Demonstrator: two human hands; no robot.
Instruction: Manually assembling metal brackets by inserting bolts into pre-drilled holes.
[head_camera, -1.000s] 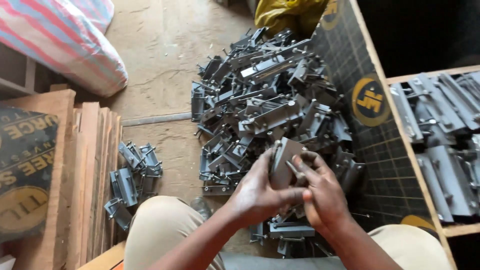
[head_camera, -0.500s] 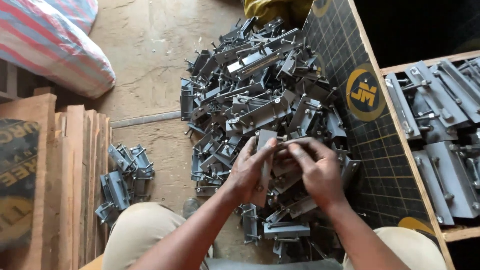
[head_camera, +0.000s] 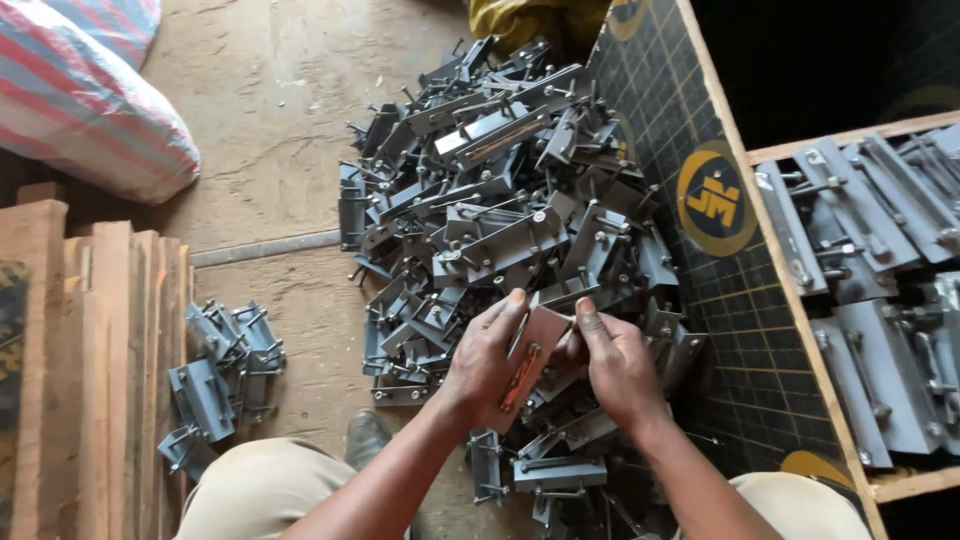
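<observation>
Hands gripping one metal bracket

Left hand (head_camera: 482, 362) and right hand (head_camera: 615, 365) clasp grey bracket (head_camera: 528, 362) above floor pile (head_camera: 500, 190).

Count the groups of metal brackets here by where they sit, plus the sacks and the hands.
Bracket pile on floor: 1
Small bracket heap: 1
Bracket box: 1
Striped sack: 1
Left hand, right hand, both on one metal plate: 2
Total: 6

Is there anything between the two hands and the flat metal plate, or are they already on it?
Nothing visible stands between them. The left hand and the right hand both grip the flat metal plate directly, fingers on its edges, above the pile of grey metal brackets.
</observation>
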